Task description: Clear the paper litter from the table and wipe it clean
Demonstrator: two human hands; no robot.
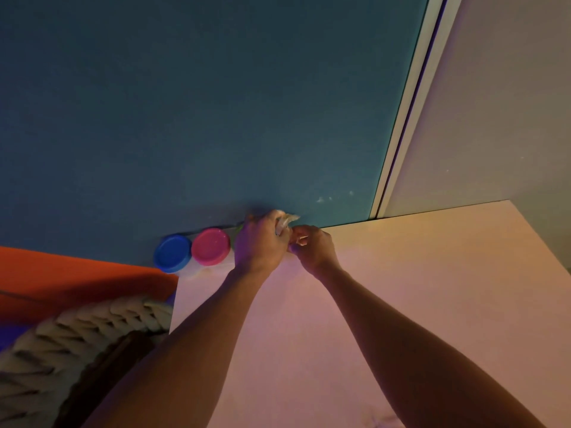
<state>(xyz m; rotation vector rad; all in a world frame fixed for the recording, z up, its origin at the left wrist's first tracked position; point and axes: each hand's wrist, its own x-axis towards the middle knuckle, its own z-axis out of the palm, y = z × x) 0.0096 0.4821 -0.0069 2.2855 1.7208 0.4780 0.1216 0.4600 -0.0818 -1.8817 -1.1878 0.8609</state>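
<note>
Both my hands meet at the far edge of the pale table (401,288), close to the teal wall. My left hand (261,242) grips a crumpled wad of whitish paper (285,222), which sticks out above its fingers. My right hand (312,247) sits just to the right, its fingertips curled and pinching a small bit of paper (301,240) against the wad. A green thing shows behind my left hand, mostly hidden.
Two small tubs stand at the table's far left edge, one with a blue lid (172,253) and one with a pink lid (211,246). A chunky knitted cushion (77,341) and an orange surface (61,273) lie left of the table. White specks (324,199) mark the wall.
</note>
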